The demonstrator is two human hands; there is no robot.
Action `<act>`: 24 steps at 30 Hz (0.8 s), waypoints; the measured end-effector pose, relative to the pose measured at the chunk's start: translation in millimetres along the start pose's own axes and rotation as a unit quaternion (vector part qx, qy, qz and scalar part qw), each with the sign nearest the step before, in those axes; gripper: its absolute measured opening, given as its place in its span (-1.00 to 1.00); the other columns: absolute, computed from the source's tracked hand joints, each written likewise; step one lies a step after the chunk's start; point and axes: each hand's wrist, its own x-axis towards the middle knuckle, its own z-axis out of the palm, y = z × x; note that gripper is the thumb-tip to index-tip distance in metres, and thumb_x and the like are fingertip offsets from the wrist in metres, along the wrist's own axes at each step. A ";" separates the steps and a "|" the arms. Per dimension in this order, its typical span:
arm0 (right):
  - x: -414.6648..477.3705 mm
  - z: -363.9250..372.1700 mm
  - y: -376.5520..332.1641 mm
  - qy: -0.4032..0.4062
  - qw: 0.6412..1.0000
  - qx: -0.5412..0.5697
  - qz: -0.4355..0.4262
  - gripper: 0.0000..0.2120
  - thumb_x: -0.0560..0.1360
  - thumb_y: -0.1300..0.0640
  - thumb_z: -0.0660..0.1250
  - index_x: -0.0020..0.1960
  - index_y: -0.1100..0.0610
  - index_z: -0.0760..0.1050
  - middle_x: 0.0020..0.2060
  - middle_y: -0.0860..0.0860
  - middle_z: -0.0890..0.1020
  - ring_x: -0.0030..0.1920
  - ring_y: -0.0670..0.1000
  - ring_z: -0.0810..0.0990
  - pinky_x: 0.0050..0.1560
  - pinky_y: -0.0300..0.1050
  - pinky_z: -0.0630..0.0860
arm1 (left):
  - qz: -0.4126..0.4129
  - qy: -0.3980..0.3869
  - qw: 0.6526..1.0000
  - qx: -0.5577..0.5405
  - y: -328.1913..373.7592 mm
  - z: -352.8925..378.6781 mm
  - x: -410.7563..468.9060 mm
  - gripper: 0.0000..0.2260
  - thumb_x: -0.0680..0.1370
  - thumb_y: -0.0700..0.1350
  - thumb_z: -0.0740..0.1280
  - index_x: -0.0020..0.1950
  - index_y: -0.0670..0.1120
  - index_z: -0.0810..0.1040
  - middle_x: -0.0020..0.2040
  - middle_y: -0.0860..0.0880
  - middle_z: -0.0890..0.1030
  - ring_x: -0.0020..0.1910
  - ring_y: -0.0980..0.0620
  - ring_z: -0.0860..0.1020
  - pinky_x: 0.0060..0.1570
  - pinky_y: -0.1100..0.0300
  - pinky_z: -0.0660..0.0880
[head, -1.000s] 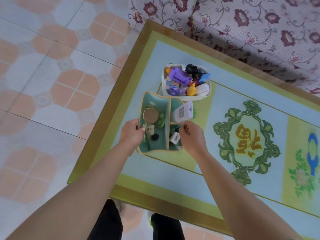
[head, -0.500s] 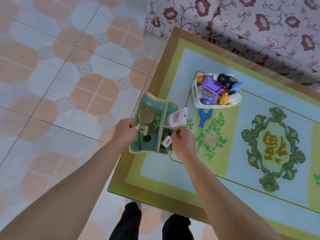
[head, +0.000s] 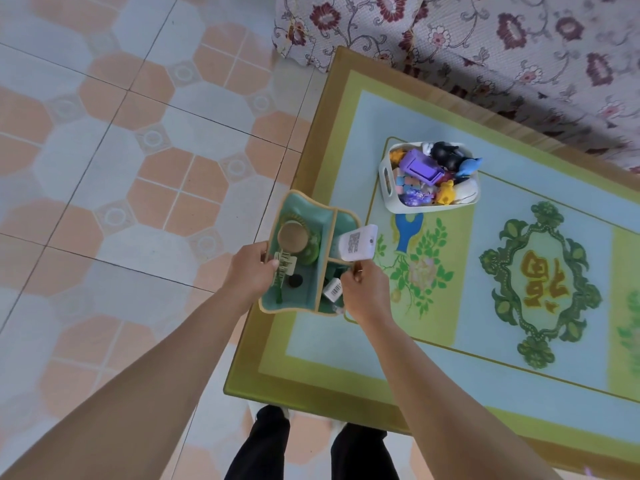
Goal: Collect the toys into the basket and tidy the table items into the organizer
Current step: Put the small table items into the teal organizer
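I hold a teal organizer (head: 313,216) with a tan rim in the air, over the table's left edge. My left hand (head: 251,271) grips its left wall and my right hand (head: 367,292) grips its right side. Inside it stand a cork-lidded green jar (head: 293,237), a pale green hair clip (head: 285,266), a white tube with a QR code (head: 356,242) and a small barcoded item (head: 333,289). A white basket (head: 387,181) full of several toys, among them a purple one (head: 420,169), stands on the table beyond it.
The table (head: 346,98) has a green and blue patterned top and a brown rim. A floral-covered sofa (head: 485,39) runs along its far side. Tiled floor (head: 121,150) lies to the left. My legs (head: 308,448) stand at the table's near corner.
The organizer, held in both hands, has been carried left from beside the basket to over the table's left edge. The view has swung left, showing more floor.
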 end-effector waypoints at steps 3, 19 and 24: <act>-0.6 -1.8 -2.4 -0.011 1.000 -0.011 0.000 -0.89 0.54 0.26 0.16 0.02 0.21 0.45 -0.13 0.08 0.55 -0.26 -0.03 0.50 -0.63 -0.42 0.29 | 0.001 -0.006 1.000 0.002 3.6 -2.0 -2.9 -0.90 0.56 -0.25 0.28 -0.05 -0.17 0.59 -0.08 -0.14 0.64 -0.09 -0.14 0.56 -0.09 0.04 0.47; 7.7 -53.7 -10.9 -0.033 0.998 0.017 0.042 -0.80 0.55 0.24 0.08 0.02 0.21 0.47 -0.05 0.16 0.60 -0.03 0.23 0.62 -0.04 0.15 0.57 | 0.164 0.093 0.977 0.098 82.5 8.4 -26.5 -0.59 0.61 -0.25 0.18 0.48 -0.18 0.31 0.45 -0.13 0.38 0.42 -0.12 0.34 0.36 0.09 0.24; 47.1 -91.6 -3.1 0.013 0.988 0.118 0.094 -0.84 0.55 0.25 0.12 -0.09 0.21 0.48 -0.06 0.24 0.62 -0.10 0.24 0.63 0.04 0.26 0.56 | 0.202 0.050 0.975 0.084 124.3 33.0 -14.9 -0.62 0.60 -0.25 0.21 0.43 -0.16 0.42 0.39 -0.16 0.49 0.37 -0.12 0.45 0.39 -0.06 0.34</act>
